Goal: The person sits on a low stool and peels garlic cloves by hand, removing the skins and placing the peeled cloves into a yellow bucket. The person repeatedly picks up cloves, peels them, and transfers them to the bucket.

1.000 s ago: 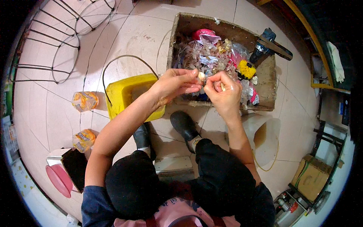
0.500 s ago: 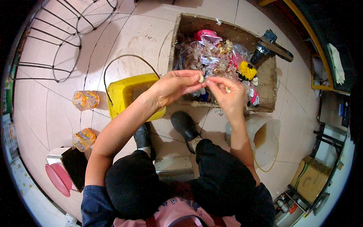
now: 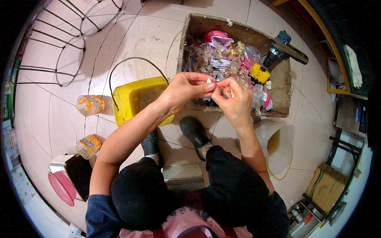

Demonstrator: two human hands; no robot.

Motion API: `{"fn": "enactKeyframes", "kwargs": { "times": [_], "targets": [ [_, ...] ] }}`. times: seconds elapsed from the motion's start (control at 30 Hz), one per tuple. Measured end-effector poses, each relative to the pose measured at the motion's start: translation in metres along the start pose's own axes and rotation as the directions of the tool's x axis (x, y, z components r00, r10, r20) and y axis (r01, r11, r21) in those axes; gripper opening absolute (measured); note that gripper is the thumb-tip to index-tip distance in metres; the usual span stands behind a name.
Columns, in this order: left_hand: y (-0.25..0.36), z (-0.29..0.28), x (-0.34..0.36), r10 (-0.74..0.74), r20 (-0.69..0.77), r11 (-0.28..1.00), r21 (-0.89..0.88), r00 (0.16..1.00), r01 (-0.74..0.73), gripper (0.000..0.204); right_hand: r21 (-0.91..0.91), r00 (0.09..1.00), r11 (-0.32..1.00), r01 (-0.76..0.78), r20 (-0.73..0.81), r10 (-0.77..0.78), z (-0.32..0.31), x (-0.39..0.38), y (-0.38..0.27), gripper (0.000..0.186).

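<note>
My left hand (image 3: pixel 183 88) is closed, pinching a small pale garlic clove (image 3: pixel 209 80) between thumb and fingers. My right hand (image 3: pixel 236 97) meets it fingertip to fingertip, its thumb and forefinger pinched against the clove's end. Another pale clove (image 3: pixel 232 93) shows in the curled fingers of the right hand. Both hands hover over the near edge of a worn wooden box (image 3: pixel 282 97). Inside the box lies a heap of papery garlic skins (image 3: pixel 206 55) mixed with plastic scraps. The fingers hide part of the held clove.
A yellow bucket (image 3: pixel 121 101) with a raised handle stands left of my feet. A whitish plastic bucket (image 3: pixel 283 139) sits by my right forearm. Two orange-patterned packages (image 3: pixel 90 105), a pink basin (image 3: pixel 62 188) and a wire rack (image 3: pixel 63 47) are on the left. A dark strapped object (image 3: pixel 279 49) rests across the box's right edge.
My right hand has shifted slightly left, bringing its fingertips against the left hand's fingers. The left hand's fingers have curled further around the clove.
</note>
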State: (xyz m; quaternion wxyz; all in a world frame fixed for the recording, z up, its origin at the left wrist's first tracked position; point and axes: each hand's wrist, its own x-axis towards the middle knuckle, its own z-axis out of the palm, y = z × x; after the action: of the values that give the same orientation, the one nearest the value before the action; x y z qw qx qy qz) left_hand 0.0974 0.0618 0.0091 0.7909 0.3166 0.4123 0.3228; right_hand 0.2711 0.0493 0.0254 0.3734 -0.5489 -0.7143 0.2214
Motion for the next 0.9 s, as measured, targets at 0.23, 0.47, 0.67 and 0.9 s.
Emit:
{"fn": "enactKeyframes", "kwargs": {
  "times": [0.23, 0.47, 0.67, 0.9],
  "targets": [
    [-0.005, 0.001, 0.0, 0.12, -0.025, 0.992, -0.025, 0.992, -0.12, 0.034, 0.061, 0.972, 0.971, -0.233, -0.003, 0.234, -0.009, 0.004, 0.022, 0.013],
    [-0.005, -0.003, 0.001, 0.148, -0.055, 0.985, 0.097, 0.987, -0.142, 0.035, 0.172, 0.965, 0.958, -0.228, 0.169, 0.2, -0.004, -0.003, 0.02, 0.012],
    [-0.011, -0.006, 0.002, 0.107, 0.023, 0.994, -0.013, 0.994, -0.107, 0.031, -0.003, 0.987, 0.987, -0.161, -0.004, 0.161, -0.009, 0.006, 0.015, 0.013],
    [-0.003, -0.004, -0.001, 0.066, -0.033, 0.995, -0.069, 0.997, -0.068, 0.028, -0.092, 0.985, 0.987, -0.132, 0.099, 0.141, -0.017, 0.009, 0.014, 0.017]
  ]
}}
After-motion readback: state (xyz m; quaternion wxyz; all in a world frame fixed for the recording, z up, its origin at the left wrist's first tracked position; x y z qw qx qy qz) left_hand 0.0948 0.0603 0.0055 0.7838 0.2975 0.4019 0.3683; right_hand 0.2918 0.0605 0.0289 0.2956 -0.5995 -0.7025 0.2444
